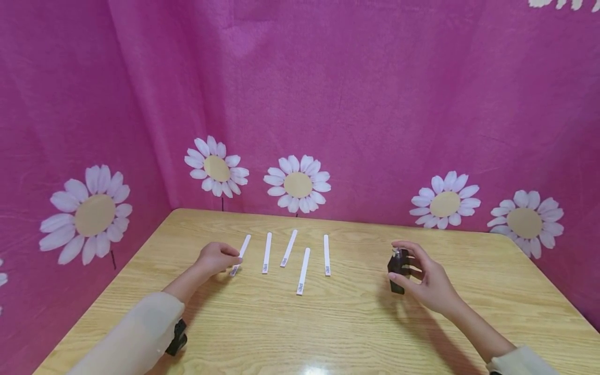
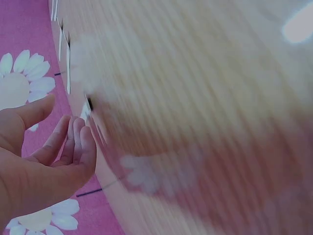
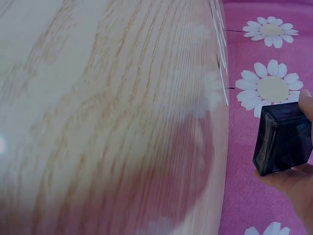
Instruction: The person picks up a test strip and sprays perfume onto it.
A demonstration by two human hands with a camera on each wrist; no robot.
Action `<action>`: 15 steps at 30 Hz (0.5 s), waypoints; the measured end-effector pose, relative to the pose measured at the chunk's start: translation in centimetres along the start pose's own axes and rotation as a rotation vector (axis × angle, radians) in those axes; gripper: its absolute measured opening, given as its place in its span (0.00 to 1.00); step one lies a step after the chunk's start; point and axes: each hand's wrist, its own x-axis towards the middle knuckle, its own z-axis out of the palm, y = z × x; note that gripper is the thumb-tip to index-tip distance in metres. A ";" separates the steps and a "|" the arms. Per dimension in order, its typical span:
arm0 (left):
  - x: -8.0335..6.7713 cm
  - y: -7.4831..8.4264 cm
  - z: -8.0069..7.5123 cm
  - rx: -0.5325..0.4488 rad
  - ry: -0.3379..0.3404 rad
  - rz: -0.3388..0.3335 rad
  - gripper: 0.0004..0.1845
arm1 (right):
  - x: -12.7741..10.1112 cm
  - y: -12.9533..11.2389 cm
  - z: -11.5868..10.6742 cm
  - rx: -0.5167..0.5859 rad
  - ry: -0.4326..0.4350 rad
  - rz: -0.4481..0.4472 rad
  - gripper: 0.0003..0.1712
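Note:
My left hand (image 1: pixel 214 258) is over the leftmost white paper test strip (image 1: pixel 246 242), fingertips at its middle. In the left wrist view its thumb stands apart from the loosely bent fingers (image 2: pixel 73 142), with nothing held between them; whether they touch the strip I cannot tell. My right hand (image 1: pixel 430 285) grips a dark perfume bottle (image 1: pixel 396 266) with a clear sprayer top, the index finger over the top and the thumb along the side. The bottle (image 3: pixel 283 137) appears raised above the table in the right wrist view.
Several more white strips (image 1: pixel 303 271) lie spread on the wooden table (image 1: pixel 337 333), printed ends towards me. A magenta curtain (image 1: pixel 375 104) with daisies hangs behind and left of the table. A black wrist device (image 1: pixel 177 337) sits below the left sleeve.

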 end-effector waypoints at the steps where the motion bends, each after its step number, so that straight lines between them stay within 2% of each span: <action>1: 0.1 0.1 0.2 0.000 -0.004 0.006 0.14 | 0.0 0.0 0.0 0.001 0.001 -0.005 0.35; 9: 0.2 1.6 2.3 0.003 -0.065 0.065 0.13 | -0.3 -0.1 -0.1 -0.003 0.003 -0.027 0.36; 15: 0.6 2.7 3.9 0.066 -0.034 0.115 0.10 | -0.4 -0.4 -0.2 -0.006 -0.006 -0.055 0.36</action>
